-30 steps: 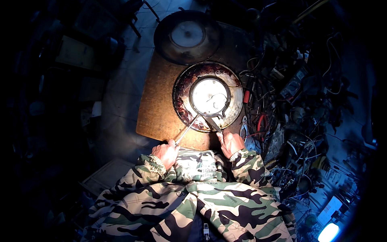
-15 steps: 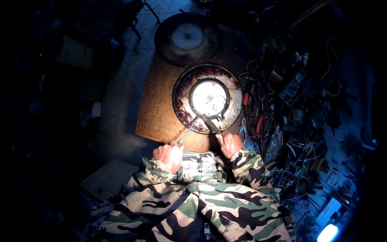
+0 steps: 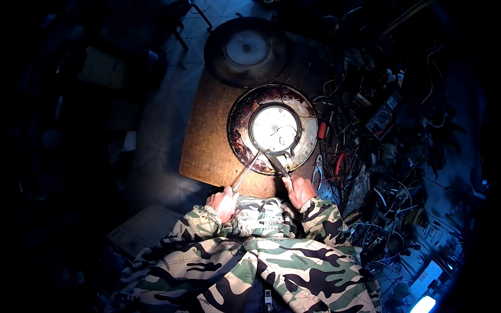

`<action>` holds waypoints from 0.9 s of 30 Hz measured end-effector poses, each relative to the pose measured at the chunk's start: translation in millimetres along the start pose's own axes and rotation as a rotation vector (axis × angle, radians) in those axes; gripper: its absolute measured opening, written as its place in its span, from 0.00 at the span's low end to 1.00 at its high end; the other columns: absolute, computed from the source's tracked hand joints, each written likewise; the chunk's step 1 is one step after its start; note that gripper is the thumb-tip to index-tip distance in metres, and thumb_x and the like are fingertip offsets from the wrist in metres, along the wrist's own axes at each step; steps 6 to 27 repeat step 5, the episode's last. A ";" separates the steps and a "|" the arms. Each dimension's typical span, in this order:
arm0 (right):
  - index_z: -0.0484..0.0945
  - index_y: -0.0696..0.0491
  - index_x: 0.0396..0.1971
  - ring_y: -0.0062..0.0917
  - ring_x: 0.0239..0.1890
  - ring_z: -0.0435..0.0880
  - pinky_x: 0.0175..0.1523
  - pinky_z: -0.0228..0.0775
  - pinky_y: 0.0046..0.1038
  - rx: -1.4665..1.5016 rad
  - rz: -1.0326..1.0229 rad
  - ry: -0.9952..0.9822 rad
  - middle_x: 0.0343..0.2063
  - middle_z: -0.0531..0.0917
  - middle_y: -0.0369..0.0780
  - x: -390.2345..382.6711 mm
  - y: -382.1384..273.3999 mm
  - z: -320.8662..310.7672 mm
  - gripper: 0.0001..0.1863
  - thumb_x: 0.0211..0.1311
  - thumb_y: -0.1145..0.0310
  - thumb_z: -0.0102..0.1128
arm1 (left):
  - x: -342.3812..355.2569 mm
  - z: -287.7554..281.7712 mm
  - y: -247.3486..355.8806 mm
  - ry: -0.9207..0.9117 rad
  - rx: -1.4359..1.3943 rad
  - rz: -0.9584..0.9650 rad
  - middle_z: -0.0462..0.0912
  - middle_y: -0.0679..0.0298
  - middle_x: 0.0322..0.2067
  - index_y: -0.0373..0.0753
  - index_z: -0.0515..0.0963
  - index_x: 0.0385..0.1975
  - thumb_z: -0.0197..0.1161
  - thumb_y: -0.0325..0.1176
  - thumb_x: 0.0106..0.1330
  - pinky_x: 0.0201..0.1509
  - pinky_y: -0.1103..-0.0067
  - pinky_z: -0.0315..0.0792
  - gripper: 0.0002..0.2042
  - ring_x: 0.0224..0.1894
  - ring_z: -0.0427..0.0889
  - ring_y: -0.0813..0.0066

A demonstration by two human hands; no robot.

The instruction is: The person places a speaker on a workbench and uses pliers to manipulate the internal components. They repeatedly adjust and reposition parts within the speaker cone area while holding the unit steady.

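A round metal pan (image 3: 237, 122) with dark red-brown stains lies on a wooden board. In its middle is a brightly lit pale disc (image 3: 272, 122) ringed by a dark band (image 3: 251, 133). My left hand (image 3: 223, 204) is closed round the handle end of a thin metal rod (image 3: 248, 171), which looks like a screwdriver. Its tip meets the near edge of the dark band. My right hand (image 3: 299, 191) grips a dark, flat, blade-like tool (image 3: 277, 166), whose end touches the same edge just to the right. The exact kind of this tool does not show.
Behind the pan, a dark round lid-like plate (image 3: 219, 60) lies on the wooden board (image 3: 201, 151). Pliers (image 3: 318, 168), a red-handled tool (image 3: 340, 166), tangled cables and a meter (image 3: 383, 116) crowd the right side. A lamp (image 3: 422, 304) glows at lower right.
The whole view has shifted slightly, moving the board and pan a little rightward in the picture. Both tools stay at the band's near edge, with little visible movement against the pan.
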State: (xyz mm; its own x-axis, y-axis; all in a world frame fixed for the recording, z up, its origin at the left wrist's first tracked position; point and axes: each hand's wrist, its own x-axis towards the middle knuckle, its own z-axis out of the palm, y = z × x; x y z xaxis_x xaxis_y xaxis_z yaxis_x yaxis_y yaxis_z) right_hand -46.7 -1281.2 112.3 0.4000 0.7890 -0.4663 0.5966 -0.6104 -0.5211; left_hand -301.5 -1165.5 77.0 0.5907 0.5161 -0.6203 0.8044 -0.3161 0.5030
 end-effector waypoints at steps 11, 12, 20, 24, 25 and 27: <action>0.80 0.60 0.31 0.59 0.33 0.83 0.36 0.74 0.53 -0.105 0.022 0.007 0.25 0.81 0.60 -0.3 -14.4 -0.1 0.23 0.73 0.52 0.56 | -4.0 -4.6 2.2 -0.017 0.001 -0.022 0.83 0.39 0.25 0.29 0.73 0.45 0.53 0.43 0.75 0.41 0.50 0.77 0.19 0.32 0.85 0.36; 0.80 0.60 0.31 0.59 0.33 0.83 0.36 0.74 0.53 -0.105 0.022 0.007 0.25 0.81 0.60 -0.3 -14.4 -0.1 0.23 0.73 0.52 0.56 | -4.0 -4.6 2.2 -0.017 0.001 -0.022 0.83 0.39 0.25 0.29 0.73 0.45 0.53 0.43 0.75 0.41 0.50 0.77 0.19 0.32 0.85 0.36; 0.80 0.60 0.31 0.59 0.33 0.83 0.36 0.74 0.53 -0.105 0.022 0.007 0.25 0.81 0.60 -0.3 -14.4 -0.1 0.23 0.73 0.52 0.56 | -4.0 -4.6 2.2 -0.017 0.001 -0.022 0.83 0.39 0.25 0.29 0.73 0.45 0.53 0.43 0.75 0.41 0.50 0.77 0.19 0.32 0.85 0.36; 0.80 0.60 0.31 0.59 0.33 0.83 0.36 0.74 0.53 -0.105 0.022 0.007 0.25 0.81 0.60 -0.3 -14.4 -0.1 0.23 0.73 0.52 0.56 | -4.0 -4.6 2.2 -0.017 0.001 -0.022 0.83 0.39 0.25 0.29 0.73 0.45 0.53 0.43 0.75 0.41 0.50 0.77 0.19 0.32 0.85 0.36; 0.80 0.60 0.31 0.59 0.33 0.83 0.36 0.74 0.53 -0.105 0.022 0.007 0.25 0.81 0.60 -0.3 -14.4 -0.1 0.23 0.73 0.52 0.56 | -4.0 -4.6 2.2 -0.017 0.001 -0.022 0.83 0.39 0.25 0.29 0.73 0.45 0.53 0.43 0.75 0.41 0.50 0.77 0.19 0.32 0.85 0.36; 0.80 0.60 0.31 0.59 0.33 0.83 0.36 0.74 0.53 -0.105 0.022 0.007 0.25 0.81 0.60 -0.3 -14.4 -0.1 0.23 0.73 0.52 0.56 | -4.0 -4.6 2.2 -0.017 0.001 -0.022 0.83 0.39 0.25 0.29 0.73 0.45 0.53 0.43 0.75 0.41 0.50 0.77 0.19 0.32 0.85 0.36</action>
